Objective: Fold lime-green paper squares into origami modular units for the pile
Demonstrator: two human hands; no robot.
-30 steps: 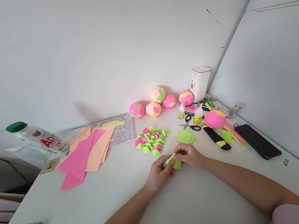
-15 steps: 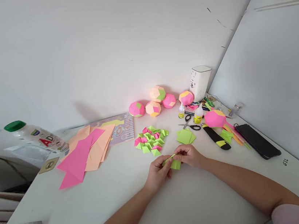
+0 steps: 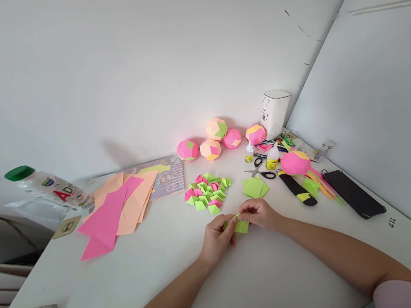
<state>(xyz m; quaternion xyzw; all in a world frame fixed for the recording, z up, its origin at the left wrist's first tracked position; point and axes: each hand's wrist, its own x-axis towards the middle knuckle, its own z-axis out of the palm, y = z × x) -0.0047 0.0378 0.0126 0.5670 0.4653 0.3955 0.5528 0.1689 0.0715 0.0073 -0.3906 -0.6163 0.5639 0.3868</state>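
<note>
A small green square of paper is held between both hands just above the white table. My left hand pinches its left side, and my right hand pinches the upper right edge, where a fold shows. The fingers hide part of the sheet. Right behind my right hand lies a short stack of green paper squares. Beyond my left hand is a heap of folded green and pink paper pieces.
Scissors, glue bottles, a black-and-yellow utility knife and a black phone lie to the right. Several faceted paper balls line the wall. Pink paper sheets, a booklet and a green-capped bottle are leftward.
Almost nothing differs. Both hands keep their pinch on the green paper in the same spot.
</note>
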